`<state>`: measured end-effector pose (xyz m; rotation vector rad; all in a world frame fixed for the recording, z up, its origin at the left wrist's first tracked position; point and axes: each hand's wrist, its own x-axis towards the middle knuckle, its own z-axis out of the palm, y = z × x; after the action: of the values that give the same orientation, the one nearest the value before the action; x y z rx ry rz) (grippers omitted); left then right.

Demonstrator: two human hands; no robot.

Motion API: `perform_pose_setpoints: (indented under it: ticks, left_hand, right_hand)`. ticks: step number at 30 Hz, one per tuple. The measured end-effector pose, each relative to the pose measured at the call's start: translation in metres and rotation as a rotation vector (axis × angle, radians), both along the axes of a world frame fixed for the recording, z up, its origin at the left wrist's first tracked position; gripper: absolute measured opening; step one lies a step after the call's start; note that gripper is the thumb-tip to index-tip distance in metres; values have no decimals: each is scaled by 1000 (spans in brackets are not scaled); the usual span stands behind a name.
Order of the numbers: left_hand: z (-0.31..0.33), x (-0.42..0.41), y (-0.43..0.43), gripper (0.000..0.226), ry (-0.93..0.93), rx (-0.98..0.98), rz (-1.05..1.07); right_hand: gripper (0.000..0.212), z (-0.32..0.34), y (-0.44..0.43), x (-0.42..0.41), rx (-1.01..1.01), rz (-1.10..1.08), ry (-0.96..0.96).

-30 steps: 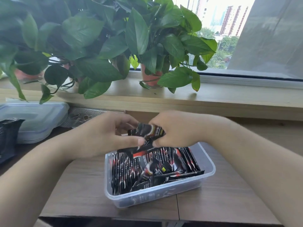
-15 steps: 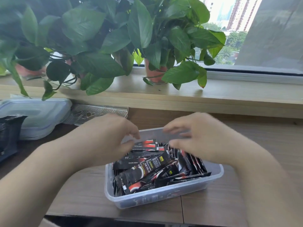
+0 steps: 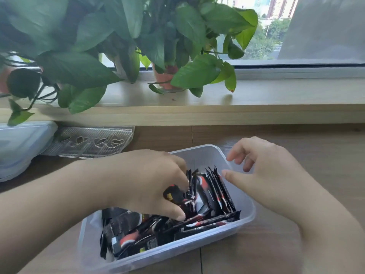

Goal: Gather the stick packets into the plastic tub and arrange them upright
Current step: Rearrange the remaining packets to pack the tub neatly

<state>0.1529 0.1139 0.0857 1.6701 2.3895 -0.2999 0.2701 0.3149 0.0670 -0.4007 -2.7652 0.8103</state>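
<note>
Left hand clutching black-and-red stick packets inside clear rectangular plastic tub, right hand loose and empty over its far right corner

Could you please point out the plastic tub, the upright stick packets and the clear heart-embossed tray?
plastic tub (image 3: 205, 158): head view, bare far wall.
upright stick packets (image 3: 212, 194): head view, side of one packet.
clear tray (image 3: 92, 142): head view, embossed middle.

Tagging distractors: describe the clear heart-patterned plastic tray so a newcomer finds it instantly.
Find the long wooden windowsill with leafy green potted plants. Below its left part, on the table, lies a flat clear ribbed plastic tray, right of a pale translucent lidded box. Only it has heart-shaped cut-outs.
</note>
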Motion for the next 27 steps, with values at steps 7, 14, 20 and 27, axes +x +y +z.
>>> perform_pose_setpoints:
  ticks: [7, 14, 20, 27]
  left_hand:
    - [11, -7, 1, 45, -65, 64, -70]
    - [-14, -20, 50, 21, 34, 169, -393]
    - [-17, -15, 69, 21, 329, 180, -673]
    - [-25, -26, 72, 7, 228, 233, -435]
  right_hand:
    - [18, -6, 1, 4, -38, 20, 38]
    - [11, -6, 2, 9, -81, 15, 51]
    - [10, -8, 2, 12, -115, 33, 77]
    - [8, -11, 5, 12, -177, 43, 95]
